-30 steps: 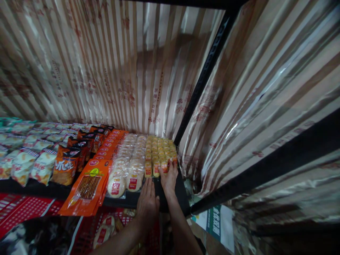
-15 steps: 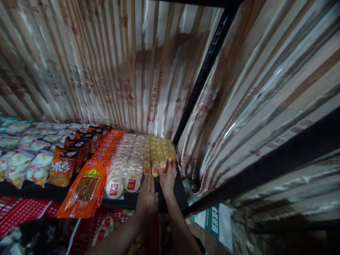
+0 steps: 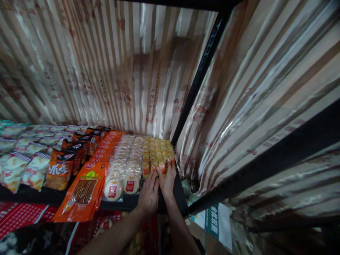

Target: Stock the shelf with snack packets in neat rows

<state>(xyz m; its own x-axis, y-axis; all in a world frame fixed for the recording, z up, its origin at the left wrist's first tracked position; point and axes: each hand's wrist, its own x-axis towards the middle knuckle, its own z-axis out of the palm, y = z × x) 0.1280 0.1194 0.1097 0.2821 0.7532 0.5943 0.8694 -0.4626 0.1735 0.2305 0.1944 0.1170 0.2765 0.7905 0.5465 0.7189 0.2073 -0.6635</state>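
Observation:
Rows of small yellow snack packets (image 3: pixel 156 152) lie at the right end of a dark shelf (image 3: pixel 127 204). My right hand (image 3: pixel 167 179) rests against the front packets, fingers stretched and touching them. My left hand (image 3: pixel 148 193) lies flat on the shelf just left of it, fingertips at the front yellow packets. Round white cakes in clear wrap (image 3: pixel 124 173) sit in rows to the left of the hands.
Orange packets of brown sticks (image 3: pixel 86 187) overhang the shelf edge. Further left lie dark orange bags (image 3: pixel 61 170) and pale bags (image 3: pixel 23 166). A black upright post (image 3: pixel 196 81) stands right of the shelf. Striped shiny sheeting (image 3: pixel 106 63) lines the back and right. Red crates (image 3: pixel 23 216) sit below.
My left hand has slid forward and to the right, closer to my right hand and the yellow packets. The view has shifted slightly.

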